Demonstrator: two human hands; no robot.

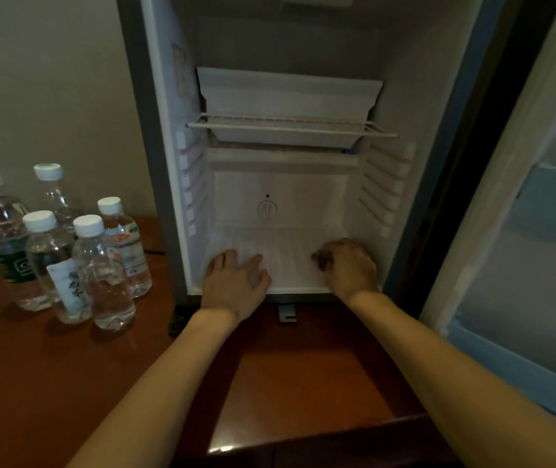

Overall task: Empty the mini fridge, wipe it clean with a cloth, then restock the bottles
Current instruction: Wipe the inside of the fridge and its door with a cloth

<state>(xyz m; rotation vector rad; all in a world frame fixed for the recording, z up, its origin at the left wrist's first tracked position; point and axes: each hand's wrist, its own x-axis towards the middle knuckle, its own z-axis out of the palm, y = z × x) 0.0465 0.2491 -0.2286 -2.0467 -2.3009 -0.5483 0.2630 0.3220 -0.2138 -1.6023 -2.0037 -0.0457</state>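
White plastic lines the mini fridge (280, 184), which stands upright on the counter (303, 373) with its long axis vertical and its opening facing the camera.

Head view:
- Door (519, 231): swung wide to the right, inner shelves showing.
- Interior: one wire shelf (290, 126) across the upper half, a white tray (286, 96) sitting on it. Ribbed floor (283, 255) below, a round dial on the back wall, ridged shelf rails on both side walls. The space under the wire shelf holds only the two hands.
- Left hand (236, 285): the grip is released, fingers straight and spread, palm down on the fridge floor at the front left, wrist over the front lip.
- Right hand (347, 265): the grip is clenched, fingers curled under, knuckles on the floor near the right wall. Whether it holds a cloth cannot be told.
- Bottles (67, 251): five clear water bottles with white caps, upright in a close cluster on the counter, left of the fridge and outside it, just beside its left wall.
- Counter: reddish-brown wood, bare in front of the fridge between the forearms.
- Wall (50, 79): beige, behind the bottles.
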